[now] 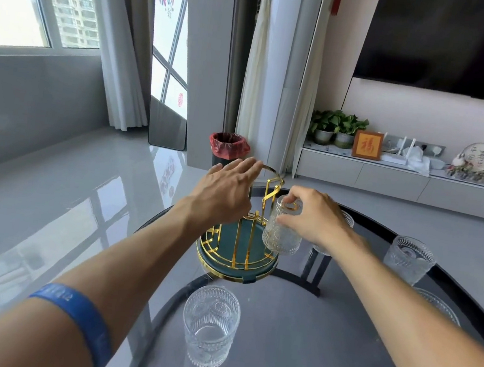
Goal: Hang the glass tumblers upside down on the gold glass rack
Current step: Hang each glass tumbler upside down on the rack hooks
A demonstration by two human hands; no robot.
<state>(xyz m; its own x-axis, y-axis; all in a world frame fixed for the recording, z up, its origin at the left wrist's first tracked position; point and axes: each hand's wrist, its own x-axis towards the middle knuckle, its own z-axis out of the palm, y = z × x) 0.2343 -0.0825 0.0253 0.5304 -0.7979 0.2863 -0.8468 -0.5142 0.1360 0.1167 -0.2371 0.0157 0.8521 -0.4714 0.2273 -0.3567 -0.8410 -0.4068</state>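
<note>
The gold glass rack (237,253) with a teal round base stands at the far middle of the glass table. My left hand (228,190) rests over the rack's top handle, fingers extended and apart. An embossed glass tumbler (282,233) is upside down at the rack's right side, and my right hand (312,218) grips its upturned base. An upright tumbler (209,326) stands near me. Another upright tumbler (409,262) stands at the right. A further glass (348,219) is partly hidden behind my right hand.
The round glass table (305,356) has a dark rim and a dark frame below. A glass dish (438,305) peeks out under my right forearm. Beyond are a bin with a red liner (229,148), grey floor and a low white cabinet (400,183).
</note>
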